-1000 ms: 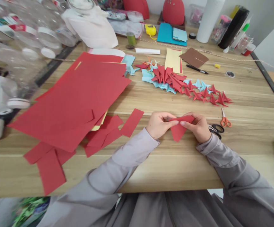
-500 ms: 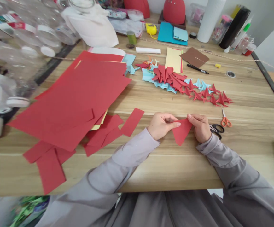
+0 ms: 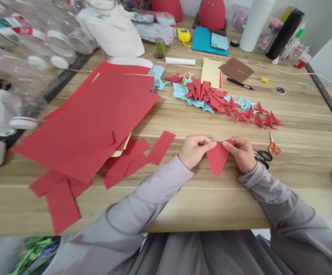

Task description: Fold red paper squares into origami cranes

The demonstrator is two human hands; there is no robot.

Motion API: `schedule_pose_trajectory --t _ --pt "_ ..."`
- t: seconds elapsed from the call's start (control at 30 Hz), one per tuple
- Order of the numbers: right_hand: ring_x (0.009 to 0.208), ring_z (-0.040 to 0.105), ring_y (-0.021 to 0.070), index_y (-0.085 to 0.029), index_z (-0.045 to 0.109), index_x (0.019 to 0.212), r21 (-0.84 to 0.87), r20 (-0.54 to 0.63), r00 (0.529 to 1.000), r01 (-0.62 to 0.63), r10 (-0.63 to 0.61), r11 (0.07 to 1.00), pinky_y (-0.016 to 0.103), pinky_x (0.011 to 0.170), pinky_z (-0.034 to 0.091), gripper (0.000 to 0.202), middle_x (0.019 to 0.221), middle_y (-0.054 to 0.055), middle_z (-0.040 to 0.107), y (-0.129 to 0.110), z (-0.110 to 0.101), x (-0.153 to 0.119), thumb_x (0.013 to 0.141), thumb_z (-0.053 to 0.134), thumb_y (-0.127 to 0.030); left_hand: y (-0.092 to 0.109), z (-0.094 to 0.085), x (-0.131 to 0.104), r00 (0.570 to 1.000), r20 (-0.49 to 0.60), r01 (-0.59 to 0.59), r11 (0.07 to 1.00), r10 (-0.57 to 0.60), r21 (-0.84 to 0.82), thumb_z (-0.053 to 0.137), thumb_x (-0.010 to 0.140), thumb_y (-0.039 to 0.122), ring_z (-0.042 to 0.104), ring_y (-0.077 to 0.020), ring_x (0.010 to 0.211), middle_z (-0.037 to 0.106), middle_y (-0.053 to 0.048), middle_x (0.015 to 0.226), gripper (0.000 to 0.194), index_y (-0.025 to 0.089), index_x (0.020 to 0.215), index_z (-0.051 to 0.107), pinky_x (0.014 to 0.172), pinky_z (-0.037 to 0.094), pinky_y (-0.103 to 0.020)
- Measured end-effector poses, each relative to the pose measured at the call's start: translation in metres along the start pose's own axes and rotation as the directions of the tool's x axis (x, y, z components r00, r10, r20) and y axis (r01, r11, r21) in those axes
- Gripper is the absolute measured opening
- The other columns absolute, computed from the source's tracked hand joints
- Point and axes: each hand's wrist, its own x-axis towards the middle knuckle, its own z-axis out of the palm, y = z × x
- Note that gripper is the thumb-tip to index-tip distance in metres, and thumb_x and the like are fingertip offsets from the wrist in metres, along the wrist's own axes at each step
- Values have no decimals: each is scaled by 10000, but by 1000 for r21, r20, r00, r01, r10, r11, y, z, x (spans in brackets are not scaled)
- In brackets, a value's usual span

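A small folded red paper, shaped like a triangle with its tip towards me, is held between both hands just above the table. My left hand pinches its upper left corner, thumb on top. My right hand grips the upper right part, its thumb lying near the middle of the top edge. The fingers behind the paper are partly hidden. Close by my right wrist lie black-handled scissors, partly covered by the hand. Orange-handled scissors rest a little further right.
Large red sheets and cut red pieces spread over the left side. Folded red and blue paper cranes lie beyond my hands. A black pen, brown paper and yellow paper sit further back. Plastic bottles crowd the far left.
Both thumbs have moved inward along the top edge of the red paper and are now closer together. The paper has shifted slightly left and turned a little.
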Motion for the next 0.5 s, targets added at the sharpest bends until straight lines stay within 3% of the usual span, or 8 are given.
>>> schedule_pose_trajectory --t 0.23,0.5 --pt "518 434 87 -177 616 647 105 -97 995 5 6 994 234 506 371 309 567 -29 539 9 1 4 694 687 -473 -1 3 -1 993 -18 114 970 -121 -215 776 548 415 592 -126 589 646 -15 664 379 132 774 666 519 507 -244" --pt "519 436 78 -173 609 644 164 -102 995 6 11 986 226 511 369 272 559 -40 530 9 1 4 705 696 -423 0 3 0 993 2 115 971 -117 -209 787 526 391 580 -123 551 626 -4 619 368 126 745 654 482 503 -247"
